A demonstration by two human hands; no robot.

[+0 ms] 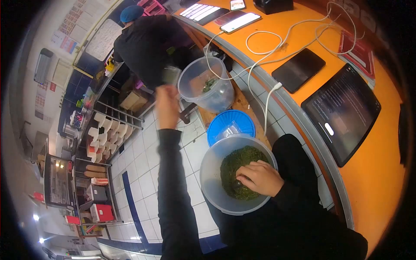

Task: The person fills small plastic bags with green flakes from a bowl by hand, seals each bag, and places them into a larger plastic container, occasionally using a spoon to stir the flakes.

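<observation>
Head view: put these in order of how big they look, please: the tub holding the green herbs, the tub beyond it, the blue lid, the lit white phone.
Largest to smallest:
1. Herb tub
2. Far tub
3. Blue lid, partly covered
4. Lit phone
The herb tub sits nearer the camera, so the tubs' true sizes are unsure.

White tiled floor (149, 172), blue stripe (133, 206); orange counter (368, 190).

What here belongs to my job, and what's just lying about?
Probably in use: near tub with green flakes, right hand inside; clear bag in left hand; far tub; blue lid.

Likely lying about: dark phone; lit phone; tablet; white cables.
</observation>
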